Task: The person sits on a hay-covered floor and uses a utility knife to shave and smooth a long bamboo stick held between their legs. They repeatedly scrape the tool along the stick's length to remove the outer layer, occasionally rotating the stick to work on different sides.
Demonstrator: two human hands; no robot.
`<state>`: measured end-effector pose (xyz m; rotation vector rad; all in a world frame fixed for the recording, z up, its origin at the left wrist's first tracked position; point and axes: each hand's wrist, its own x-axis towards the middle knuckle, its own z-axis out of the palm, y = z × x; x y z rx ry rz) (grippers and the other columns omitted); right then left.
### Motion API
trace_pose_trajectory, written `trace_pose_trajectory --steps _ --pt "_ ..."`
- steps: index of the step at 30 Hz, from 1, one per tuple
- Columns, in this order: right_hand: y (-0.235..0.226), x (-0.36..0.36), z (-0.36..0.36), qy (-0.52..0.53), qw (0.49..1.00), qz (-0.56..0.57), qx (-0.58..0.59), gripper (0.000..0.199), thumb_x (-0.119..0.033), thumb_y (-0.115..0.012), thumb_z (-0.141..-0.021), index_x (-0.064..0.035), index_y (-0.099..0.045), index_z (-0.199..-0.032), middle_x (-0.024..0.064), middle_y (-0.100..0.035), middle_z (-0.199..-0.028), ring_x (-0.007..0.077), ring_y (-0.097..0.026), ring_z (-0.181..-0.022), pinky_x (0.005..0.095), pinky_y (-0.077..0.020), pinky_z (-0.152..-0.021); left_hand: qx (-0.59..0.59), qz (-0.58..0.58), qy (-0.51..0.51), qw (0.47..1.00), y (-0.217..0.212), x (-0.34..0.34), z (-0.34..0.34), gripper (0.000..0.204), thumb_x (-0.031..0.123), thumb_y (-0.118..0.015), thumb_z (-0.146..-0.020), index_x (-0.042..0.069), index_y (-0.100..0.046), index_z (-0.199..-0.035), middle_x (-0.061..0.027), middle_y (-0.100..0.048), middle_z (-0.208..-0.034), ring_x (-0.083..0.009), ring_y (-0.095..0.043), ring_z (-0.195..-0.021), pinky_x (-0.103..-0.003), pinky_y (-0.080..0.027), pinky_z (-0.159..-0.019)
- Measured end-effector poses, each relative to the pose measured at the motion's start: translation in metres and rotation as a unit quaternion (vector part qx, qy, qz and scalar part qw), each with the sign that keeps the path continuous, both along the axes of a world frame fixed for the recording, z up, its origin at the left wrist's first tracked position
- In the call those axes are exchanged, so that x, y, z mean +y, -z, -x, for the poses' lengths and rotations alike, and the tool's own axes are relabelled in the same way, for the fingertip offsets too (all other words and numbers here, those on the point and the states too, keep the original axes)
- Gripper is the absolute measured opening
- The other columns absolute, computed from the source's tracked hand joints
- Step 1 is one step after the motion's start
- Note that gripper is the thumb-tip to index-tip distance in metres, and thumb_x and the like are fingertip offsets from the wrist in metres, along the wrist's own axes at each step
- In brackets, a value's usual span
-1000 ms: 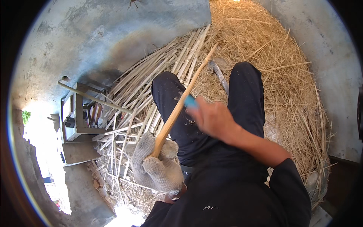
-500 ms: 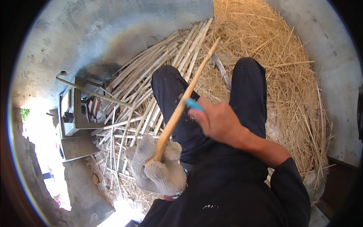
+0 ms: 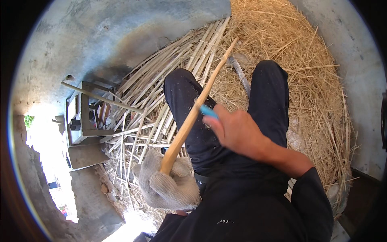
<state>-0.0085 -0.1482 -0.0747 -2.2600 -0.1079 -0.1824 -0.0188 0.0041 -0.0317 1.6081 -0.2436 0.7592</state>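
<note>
A long, slightly crooked wooden stick (image 3: 193, 109) slants across my lap, its thin end pointing far and to the right. My left hand (image 3: 169, 187), in a grey knitted glove, is closed around the thick near end. My bare right hand (image 3: 242, 129) is closed on a small tool with a blue handle (image 3: 209, 112). The tool's head meets the stick near its middle, but is too small and hidden to tell its kind. Little pale shavings dot my dark trousers (image 3: 182, 90) under the stick.
Split pale strips (image 3: 173, 60) lie heaped at the left. Straw-like shavings (image 3: 278, 32) cover the floor ahead and right. A long metal blade (image 3: 240, 75) lies between my knees. A wooden frame (image 3: 86, 121) stands left, near a concrete wall (image 3: 92, 32).
The stick's thick end sits differently in my gloved hand, whose fingers have shifted around it. My right hand keeps the blue-handled tool at nearly the same place. The whole view has moved slightly.
</note>
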Motion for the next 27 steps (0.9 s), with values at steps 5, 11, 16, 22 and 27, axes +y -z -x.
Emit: trace_pose_trajectory --steps 5,11,16,22,27 --pt "0.012 -0.001 -0.002 0.026 1.000 -0.010 0.007 0.035 -0.036 -0.058 -0.098 -0.0041 -0.050 -0.087 0.0167 -0.057 -0.052 0.0360 -0.061 -0.046 0.0442 -0.0465 -0.040 0.001 -0.005 -0.010 1.000 -0.002 -0.001 0.000 0.044 0.029 -0.053 -0.099 -0.013 -0.057 -0.112 -0.0173 -0.058 -0.082 -0.0196 -0.058 -0.057 -0.026 -0.048 -0.049" --pt "-0.011 -0.001 0.011 -0.042 0.997 -0.036 -0.052 0.030 -0.029 -0.064 -0.095 -0.0043 -0.050 -0.085 0.0151 -0.053 -0.055 0.0366 -0.057 -0.047 0.0446 -0.0440 -0.043 0.000 -0.002 -0.027 1.000 -0.002 -0.004 0.000 0.046 0.030 -0.053 -0.099 -0.014 -0.058 -0.110 -0.0163 -0.058 -0.080 -0.0186 -0.057 -0.056 -0.026 -0.047 -0.049" --pt "-0.004 0.014 0.002 -0.044 0.996 -0.005 -0.081 0.031 -0.030 -0.064 -0.095 -0.0055 -0.049 -0.084 0.0124 -0.054 -0.057 0.0347 -0.055 -0.046 0.0427 -0.0430 -0.042 0.090 0.022 -0.096 0.991 -0.019 -0.003 0.001 0.047 0.031 -0.053 -0.099 -0.015 -0.060 -0.109 -0.0154 -0.058 -0.078 -0.0177 -0.057 -0.054 -0.026 -0.047 -0.049" --pt "0.057 -0.014 -0.019 0.049 0.973 0.171 -0.145 0.027 -0.030 -0.056 -0.098 -0.0039 -0.058 -0.090 0.0186 -0.061 -0.060 0.0388 -0.063 -0.054 0.0495 -0.0506 -0.051 0.121 0.013 -0.052 0.991 -0.020 0.005 0.014 0.050 0.033 -0.051 -0.099 -0.015 -0.060 -0.112 -0.0108 -0.057 -0.066 -0.0155 -0.054 -0.053 -0.024 -0.042 -0.048" --pt "0.046 -0.045 -0.001 0.126 0.991 0.037 0.019 0.032 -0.031 -0.054 -0.099 -0.0003 -0.060 -0.091 0.0254 -0.063 -0.068 0.0440 -0.062 -0.060 0.0523 -0.0490 -0.053 0.064 -0.110 -0.048 0.991 -0.008 0.014 0.020 0.053 0.035 -0.052 -0.099 -0.015 -0.061 -0.113 -0.0121 -0.058 -0.066 -0.0162 -0.056 -0.053 -0.024 -0.042 -0.051"
